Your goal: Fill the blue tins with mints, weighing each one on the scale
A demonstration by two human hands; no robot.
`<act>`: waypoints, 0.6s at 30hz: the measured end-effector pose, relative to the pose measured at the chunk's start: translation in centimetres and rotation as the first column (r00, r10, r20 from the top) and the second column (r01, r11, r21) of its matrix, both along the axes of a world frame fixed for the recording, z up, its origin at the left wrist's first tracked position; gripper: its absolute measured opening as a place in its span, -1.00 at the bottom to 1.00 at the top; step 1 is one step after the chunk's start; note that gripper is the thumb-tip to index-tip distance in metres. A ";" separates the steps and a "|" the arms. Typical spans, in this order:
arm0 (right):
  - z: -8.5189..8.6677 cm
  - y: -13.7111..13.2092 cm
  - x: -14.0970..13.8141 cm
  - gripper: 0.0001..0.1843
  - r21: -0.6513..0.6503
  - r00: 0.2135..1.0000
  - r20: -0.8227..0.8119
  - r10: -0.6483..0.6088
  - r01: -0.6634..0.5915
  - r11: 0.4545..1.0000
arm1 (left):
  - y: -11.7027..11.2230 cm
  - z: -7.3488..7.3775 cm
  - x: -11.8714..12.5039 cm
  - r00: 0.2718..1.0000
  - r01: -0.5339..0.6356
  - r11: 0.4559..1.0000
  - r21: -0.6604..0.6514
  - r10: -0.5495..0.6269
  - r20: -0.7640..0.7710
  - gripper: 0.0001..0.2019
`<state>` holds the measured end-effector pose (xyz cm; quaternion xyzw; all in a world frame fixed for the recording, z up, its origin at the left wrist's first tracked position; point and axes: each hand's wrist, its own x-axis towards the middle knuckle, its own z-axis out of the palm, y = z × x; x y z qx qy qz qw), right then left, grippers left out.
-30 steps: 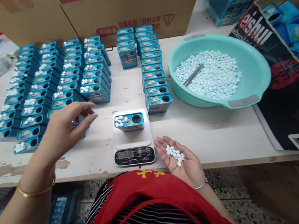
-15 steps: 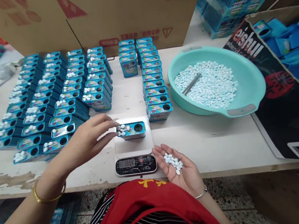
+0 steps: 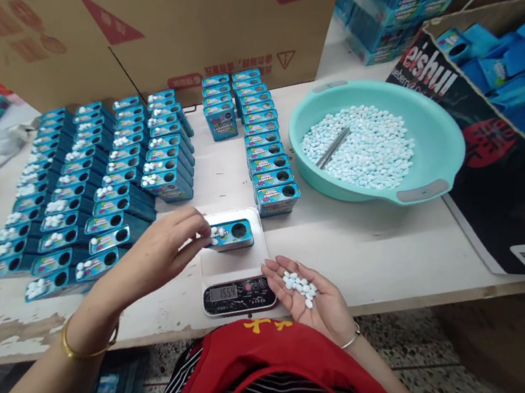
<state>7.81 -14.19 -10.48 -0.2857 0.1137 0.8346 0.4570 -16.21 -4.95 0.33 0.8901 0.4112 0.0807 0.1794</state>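
Note:
A small blue tin (image 3: 233, 233) with white candies in its open end sits on a white kitchen scale (image 3: 234, 266) at the table's front edge. My left hand (image 3: 158, 253) pinches the tin's left end with thumb and fingers. My right hand (image 3: 308, 297) lies palm up beside the scale, fingers spread, cupping a small heap of white candies (image 3: 300, 286). To the left, several rows of filled blue tins (image 3: 86, 186) lie on the table. A row of unfilled tins (image 3: 269, 157) runs behind the scale.
A teal basin (image 3: 435, 139) holding many white candies and a metal scoop stands at the back right. A large cardboard box (image 3: 124, 3) walls the back. A black box of blue tin parts (image 3: 516, 85) sits at the right. The table edge (image 3: 376, 298) is close to me.
My left hand moved right from the rows of filled tins to the tin on the scale and closed on its left end. My right hand stayed palm up with the candies.

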 end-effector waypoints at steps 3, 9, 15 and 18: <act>0.7 0.5 -1.0 -0.73 0.044 0.995 -0.070 0.065 -0.062 0.997 | -0.5 0.4 1.3 0.991 -0.037 0.997 0.072 0.027 0.132 -0.91; 2.6 1.4 -3.1 -0.69 0.068 0.975 -0.191 0.112 -0.101 0.993 | -3.2 -0.3 2.3 0.989 0.126 0.960 0.250 -0.140 0.040 -0.64; 1.9 1.1 -2.3 -0.76 0.006 0.987 -0.152 0.053 -0.052 0.999 | -5.2 -4.5 -0.9 0.988 -0.139 0.890 0.434 0.157 -0.006 -0.35; 1.6 0.9 -2.1 -0.77 0.003 0.987 -0.147 0.057 -0.057 0.998 | -5.3 -5.2 -0.4 0.987 -0.107 0.907 0.408 0.147 -0.069 -0.30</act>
